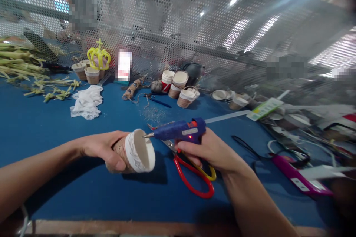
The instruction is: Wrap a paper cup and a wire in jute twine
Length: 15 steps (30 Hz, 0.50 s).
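Note:
My left hand (107,150) is closed around a paper cup (139,152) wrapped in brown twine, with a white fabric band below its rim. The cup lies tilted, its mouth facing right. A blue hot glue gun (179,132) is gripped in my right hand (214,152), its red light lit and a clear glue stick (228,116) reaching out of its back. The metal nozzle overlaps the cup's mouth in view; whether it touches, I cannot tell. Under my right hand lie scissors (194,181) with one red and one yellow handle, partly hidden.
Crumpled white fabric (87,102) lies at left, near dried plant stalks (22,59). Twine (133,89), a blue pen (160,101) and several wrapped cups (187,96) line the back before a perforated metal screen (167,26). A purple device (300,177) and clutter fill the right.

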Motion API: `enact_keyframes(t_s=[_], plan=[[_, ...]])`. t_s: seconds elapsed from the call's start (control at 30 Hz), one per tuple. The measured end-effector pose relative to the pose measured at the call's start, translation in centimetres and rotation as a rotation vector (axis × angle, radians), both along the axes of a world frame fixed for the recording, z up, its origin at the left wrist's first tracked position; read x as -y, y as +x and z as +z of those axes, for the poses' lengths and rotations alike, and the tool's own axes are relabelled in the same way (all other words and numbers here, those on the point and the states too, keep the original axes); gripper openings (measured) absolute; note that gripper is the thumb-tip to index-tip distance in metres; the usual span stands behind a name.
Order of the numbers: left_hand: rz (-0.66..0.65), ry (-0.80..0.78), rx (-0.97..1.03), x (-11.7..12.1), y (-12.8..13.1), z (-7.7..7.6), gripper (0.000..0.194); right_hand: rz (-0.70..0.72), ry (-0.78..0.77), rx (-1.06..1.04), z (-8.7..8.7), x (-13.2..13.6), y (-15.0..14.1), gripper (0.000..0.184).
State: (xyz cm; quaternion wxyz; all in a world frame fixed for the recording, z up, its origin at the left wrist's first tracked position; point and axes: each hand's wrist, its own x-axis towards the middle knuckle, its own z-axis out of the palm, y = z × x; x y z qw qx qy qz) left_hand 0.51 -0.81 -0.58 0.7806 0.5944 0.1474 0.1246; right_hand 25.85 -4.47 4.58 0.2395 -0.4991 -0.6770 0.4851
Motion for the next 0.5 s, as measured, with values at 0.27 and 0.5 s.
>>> enact_keyframes(t_s=[0.27,0.5], plan=[[0.045,-0.001,0.039,-0.4,0.0,-0.36,0.047,-0.04,-0.014,0.15,-0.02,-0.05,0.13,0.028],[-0.045,-0.021,0.091,-0.44,0.05,-0.8,0.049,-0.022,-0.023,0.114,0.07,-0.04,-0.04,0.029]])
